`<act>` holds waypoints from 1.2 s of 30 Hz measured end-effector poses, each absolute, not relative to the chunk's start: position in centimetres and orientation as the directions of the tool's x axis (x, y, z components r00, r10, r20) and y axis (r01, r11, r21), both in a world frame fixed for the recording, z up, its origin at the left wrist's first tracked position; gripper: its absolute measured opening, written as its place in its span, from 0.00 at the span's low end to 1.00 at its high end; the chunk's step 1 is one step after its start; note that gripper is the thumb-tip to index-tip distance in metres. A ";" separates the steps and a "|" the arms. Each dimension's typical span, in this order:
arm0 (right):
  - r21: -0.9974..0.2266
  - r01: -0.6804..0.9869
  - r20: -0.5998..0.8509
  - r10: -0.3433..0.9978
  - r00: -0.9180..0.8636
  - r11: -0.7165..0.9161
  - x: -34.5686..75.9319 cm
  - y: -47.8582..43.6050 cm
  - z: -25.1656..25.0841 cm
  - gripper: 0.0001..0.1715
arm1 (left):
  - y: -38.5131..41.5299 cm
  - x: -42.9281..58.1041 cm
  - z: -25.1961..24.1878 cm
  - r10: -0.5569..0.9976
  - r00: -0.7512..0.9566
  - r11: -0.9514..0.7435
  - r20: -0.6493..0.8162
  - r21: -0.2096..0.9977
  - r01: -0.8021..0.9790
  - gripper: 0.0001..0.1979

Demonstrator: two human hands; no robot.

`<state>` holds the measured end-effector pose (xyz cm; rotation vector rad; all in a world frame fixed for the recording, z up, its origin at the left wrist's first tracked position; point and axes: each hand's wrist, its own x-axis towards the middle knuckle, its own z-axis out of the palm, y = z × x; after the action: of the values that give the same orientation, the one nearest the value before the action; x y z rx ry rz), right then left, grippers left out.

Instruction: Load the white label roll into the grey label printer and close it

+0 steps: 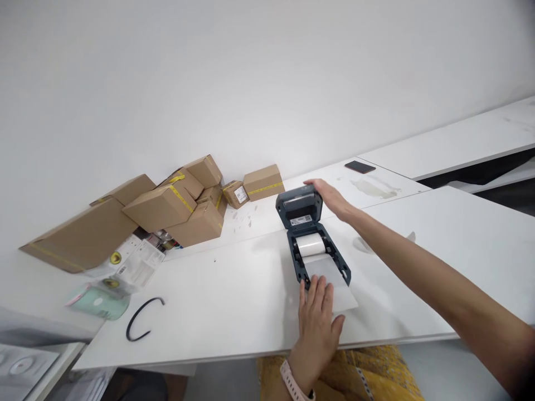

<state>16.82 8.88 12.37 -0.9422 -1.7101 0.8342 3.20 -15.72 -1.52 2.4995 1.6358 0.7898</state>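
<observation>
A dark grey label printer (pixel 313 245) sits on the white table (pixel 217 301) with its lid (pixel 300 207) swung up and open. A white roll of labels (pixel 311 244) lies inside, and a white strip of label paper (pixel 334 289) runs out toward the front. My left hand (pixel 316 320) lies flat, fingers stretched, pressing on the end of that strip. My right hand (pixel 330 196) reaches over and rests on the top edge of the raised lid, fingers extended along it.
A pile of brown cardboard boxes (pixel 167 206) with yellow tape stands against the wall at the left. Papers and a mint-green pouch (pixel 100 303) lie below them, next to a black curved band (pixel 142 320). A dark phone (pixel 359 166) lies at the back right.
</observation>
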 end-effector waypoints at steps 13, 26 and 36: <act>-0.760 0.290 0.484 0.805 -0.344 0.581 20.9 -4.6 1.8 0.25 | -15.3 4.1 -3.6 0.633 0.109 -0.404 0.767 0.207 0.891 0.14; -0.736 0.258 0.617 0.777 -0.124 0.626 19.5 -5.6 -2.8 0.15 | -15.1 4.8 -3.3 0.529 0.059 -0.403 0.847 0.189 0.895 0.11; -0.962 -0.160 0.180 0.955 0.235 0.221 16.5 -5.4 -3.5 0.25 | -15.7 3.4 -3.9 0.648 -0.002 -0.469 0.762 0.401 0.787 0.13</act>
<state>16.47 -5.41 -3.46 -1.0245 -1.0062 0.9854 3.41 -15.69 -3.90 2.3139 1.6800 1.6140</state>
